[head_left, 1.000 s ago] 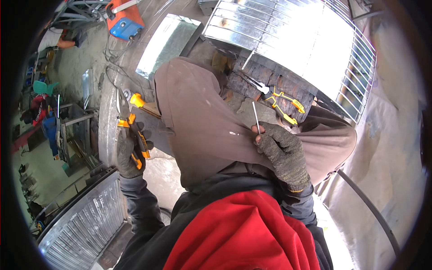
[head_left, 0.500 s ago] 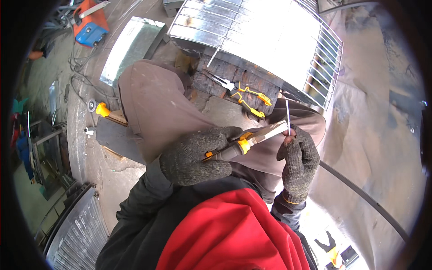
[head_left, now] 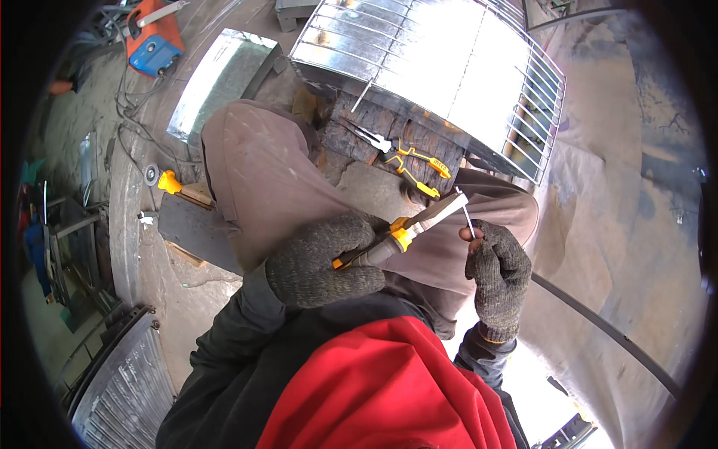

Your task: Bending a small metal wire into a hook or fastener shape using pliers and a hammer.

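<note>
My left hand (head_left: 325, 262), in a dark knitted glove, wraps the dark grip of what looks like a narrow belt sander (head_left: 404, 238). It has a yellow collar and a long, flat, pale nose pointing up and right. In my right hand (head_left: 499, 275), a thin pale metal rod (head_left: 469, 218) is pinched between bare fingertips that show past the glove. The rod leans left, its upper end at the tip of the sander's nose; whether they touch I cannot tell. Beyond them, long-nose pliers (head_left: 383, 142) with yellow handles lie on a charred wooden block (head_left: 351, 150).
A shiny sheet-metal box with a wire grate (head_left: 441, 63) stands beyond the block. At left lies an angle grinder (head_left: 169, 181) with a yellow head. An orange-and-blue machine (head_left: 153, 52) trails cables, and a metal panel (head_left: 217, 78) lies nearby. A brownish sheet (head_left: 591, 247) covers the right side.
The rod has swung from upright to leaning left, and its upper end has moved left and down to the sander's tip. The right fingertips have shifted slightly left and down. The left hand is nearly still.
</note>
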Motion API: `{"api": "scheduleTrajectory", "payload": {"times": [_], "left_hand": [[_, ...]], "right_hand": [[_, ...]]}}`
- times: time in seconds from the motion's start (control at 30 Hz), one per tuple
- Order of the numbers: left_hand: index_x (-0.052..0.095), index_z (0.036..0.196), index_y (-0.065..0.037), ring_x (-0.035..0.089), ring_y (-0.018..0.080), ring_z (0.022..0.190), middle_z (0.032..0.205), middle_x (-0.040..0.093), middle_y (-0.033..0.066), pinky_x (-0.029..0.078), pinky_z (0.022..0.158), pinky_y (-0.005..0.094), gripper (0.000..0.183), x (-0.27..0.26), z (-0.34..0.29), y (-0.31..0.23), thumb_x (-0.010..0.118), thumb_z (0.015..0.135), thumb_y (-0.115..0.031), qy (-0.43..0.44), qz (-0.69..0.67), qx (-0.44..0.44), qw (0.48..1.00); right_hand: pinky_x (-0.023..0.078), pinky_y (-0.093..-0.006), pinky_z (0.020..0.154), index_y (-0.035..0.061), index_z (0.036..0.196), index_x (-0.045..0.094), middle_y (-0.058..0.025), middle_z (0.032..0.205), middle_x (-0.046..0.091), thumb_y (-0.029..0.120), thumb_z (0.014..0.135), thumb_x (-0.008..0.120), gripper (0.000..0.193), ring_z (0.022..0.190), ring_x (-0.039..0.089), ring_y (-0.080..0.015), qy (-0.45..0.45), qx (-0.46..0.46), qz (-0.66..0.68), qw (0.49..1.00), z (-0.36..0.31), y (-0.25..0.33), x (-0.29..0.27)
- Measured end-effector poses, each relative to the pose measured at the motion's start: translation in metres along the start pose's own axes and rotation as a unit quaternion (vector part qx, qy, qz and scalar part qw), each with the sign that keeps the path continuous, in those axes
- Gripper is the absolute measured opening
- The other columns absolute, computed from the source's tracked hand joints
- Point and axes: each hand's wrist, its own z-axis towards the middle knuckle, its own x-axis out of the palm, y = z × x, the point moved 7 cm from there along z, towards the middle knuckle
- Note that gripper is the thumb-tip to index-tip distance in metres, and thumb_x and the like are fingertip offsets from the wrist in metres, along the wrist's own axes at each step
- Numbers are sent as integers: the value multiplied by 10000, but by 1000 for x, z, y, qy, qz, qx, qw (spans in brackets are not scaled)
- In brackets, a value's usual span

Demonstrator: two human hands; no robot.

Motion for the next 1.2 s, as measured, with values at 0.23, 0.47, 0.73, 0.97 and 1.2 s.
{"api": "scheduleTrajectory", "payload": {"times": [0.23, 0.47, 0.73, 0.97, 1.2], "left_hand": [[546, 1422, 22, 634, 298, 1234, 1331, 633, 190, 502, 1032, 402, 625, -1, 3, -7, 803, 880, -154, 7, 68, 63, 996], [549, 1417, 28, 633, 313, 1235, 1337, 629, 189, 492, 1055, 414, 627, 0, 5, -3, 809, 880, -165, 13, 64, 47, 997], [547, 1428, 23, 630, 310, 1222, 1326, 630, 183, 485, 1059, 419, 639, -2, 6, -3, 812, 881, -173, -2, 61, 37, 997], [533, 1445, 16, 630, 298, 1207, 1308, 638, 173, 487, 1052, 411, 657, -5, 6, -1, 813, 876, -154, -4, 60, 21, 998], [518, 1471, -9, 645, 213, 1127, 1261, 651, 144, 523, 978, 376, 669, -5, 7, -3, 799, 879, -143, -83, -58, -43, 994]], "right_hand": [[521, -232, 762, -16, 1203, 741, -42, 1010, 716, 80, 1039, 628, 222, 840, 633, -77, 15, -10, -26, 999, 2, 0, -2], [520, -231, 761, -15, 1206, 739, -46, 1017, 721, 87, 1036, 633, 224, 838, 631, -77, 9, 10, -6, 1000, 1, -6, -4], [511, -235, 748, -20, 1175, 746, -31, 969, 705, 98, 1029, 642, 215, 818, 620, -76, 11, 7, 4, 1000, 5, -8, -5], [511, -245, 740, -23, 1149, 746, -42, 952, 710, 119, 1021, 648, 215, 805, 618, -90, 39, -6, -53, 998, 12, -4, -8], [430, -245, 611, -7, 1086, 758, -2, 817, 631, 184, 987, 627, 252, 665, 523, -66, 37, -23, -86, 995, 20, -3, -4]]}}
